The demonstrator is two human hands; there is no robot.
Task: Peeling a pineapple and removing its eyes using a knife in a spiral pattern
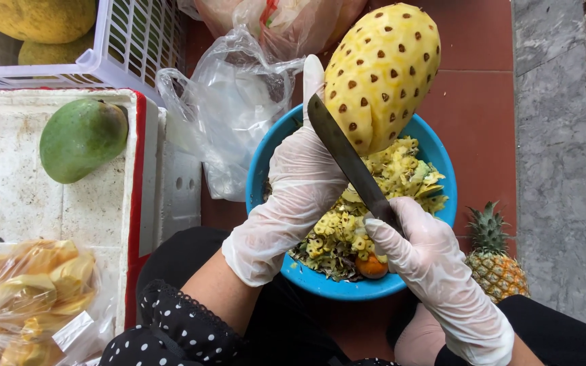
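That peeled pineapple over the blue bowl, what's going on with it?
A person in thin clear gloves is working on a peeled pineapple, still dotted with brown eyes. The left hand holds it over a blue bowl full of peel scraps, while the right hand holds a knife with its blade laid against the fruit's lower side. A small unpeeled pineapple stands on the floor beside the bowl, and a green mango lies in a white foam box nearby.

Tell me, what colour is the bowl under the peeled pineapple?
The bowl is bright blue, seen best in the head view.
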